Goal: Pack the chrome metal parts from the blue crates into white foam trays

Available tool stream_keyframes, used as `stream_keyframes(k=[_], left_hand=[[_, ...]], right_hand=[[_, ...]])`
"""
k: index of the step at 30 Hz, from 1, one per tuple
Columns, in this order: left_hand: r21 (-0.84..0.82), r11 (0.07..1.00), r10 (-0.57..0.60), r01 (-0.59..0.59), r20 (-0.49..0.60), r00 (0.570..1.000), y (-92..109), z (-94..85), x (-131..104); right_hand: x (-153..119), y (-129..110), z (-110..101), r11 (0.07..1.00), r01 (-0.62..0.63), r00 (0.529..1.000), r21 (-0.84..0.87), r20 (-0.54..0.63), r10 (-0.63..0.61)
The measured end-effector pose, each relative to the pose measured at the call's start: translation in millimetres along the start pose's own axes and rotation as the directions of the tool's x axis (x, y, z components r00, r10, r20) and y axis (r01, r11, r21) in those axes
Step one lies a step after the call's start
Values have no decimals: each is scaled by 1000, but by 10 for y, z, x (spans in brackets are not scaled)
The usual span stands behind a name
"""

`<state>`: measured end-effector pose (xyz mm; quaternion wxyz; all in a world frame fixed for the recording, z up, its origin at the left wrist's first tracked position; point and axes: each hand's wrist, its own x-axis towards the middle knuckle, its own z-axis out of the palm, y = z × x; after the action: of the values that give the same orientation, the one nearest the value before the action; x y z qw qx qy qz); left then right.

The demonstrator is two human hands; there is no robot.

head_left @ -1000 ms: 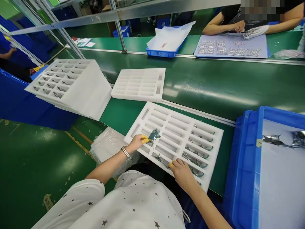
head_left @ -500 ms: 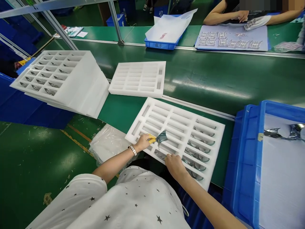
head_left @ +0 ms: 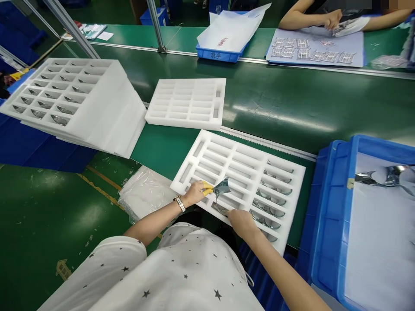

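My left hand [head_left: 196, 193], with yellow covers on its fingertips, pinches a shiny, curved chrome piece [head_left: 222, 186] above a white foam tray [head_left: 248, 156]. My right hand [head_left: 242, 223] is at the tray's near edge, its fingers closed at the right end of another curved chrome piece [head_left: 219, 209] in a near slot. Its fingertips are partly hidden. Several similar chrome pieces [head_left: 270, 198] lie in the slots of the tray's right column. Most slots in the middle and left columns hold nothing.
A tall stack of foam trays [head_left: 106, 108] with chrome pieces stands left. Another foam tray [head_left: 186, 101] lies behind. Blue bins [head_left: 348, 207] with chrome parts stand right, plastic bags [head_left: 145, 194] left. Across the bench, a co-worker's hands [head_left: 337, 22] handle small parts.
My right hand has shifted slightly right, uncovering more of the chrome piece in the near slot. My left hand still holds its piece almost in place. The view has tilted slightly.
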<state>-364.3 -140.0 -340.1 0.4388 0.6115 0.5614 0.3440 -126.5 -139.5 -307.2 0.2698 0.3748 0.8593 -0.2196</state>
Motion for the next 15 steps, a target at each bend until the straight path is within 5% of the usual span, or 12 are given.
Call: stream_keyframes(k=[4, 7, 9, 15], left_hand=[[259, 944, 167, -204, 159, 973, 195, -119, -49], [400, 842, 261, -363, 286, 922, 389, -77, 2], [437, 789, 302, -432, 336, 892, 500, 26, 82], [453, 712, 363, -537, 418, 833, 584, 304, 303]], right_hand=[[-464, 605, 5, 982, -33, 962, 187, -262, 82], [-713, 862, -66, 964, -121, 804, 238, -546, 236], [-727, 835, -151, 973, -83, 736, 215, -645, 205], [-394, 471, -227, 998, 52, 847, 41, -531, -23]])
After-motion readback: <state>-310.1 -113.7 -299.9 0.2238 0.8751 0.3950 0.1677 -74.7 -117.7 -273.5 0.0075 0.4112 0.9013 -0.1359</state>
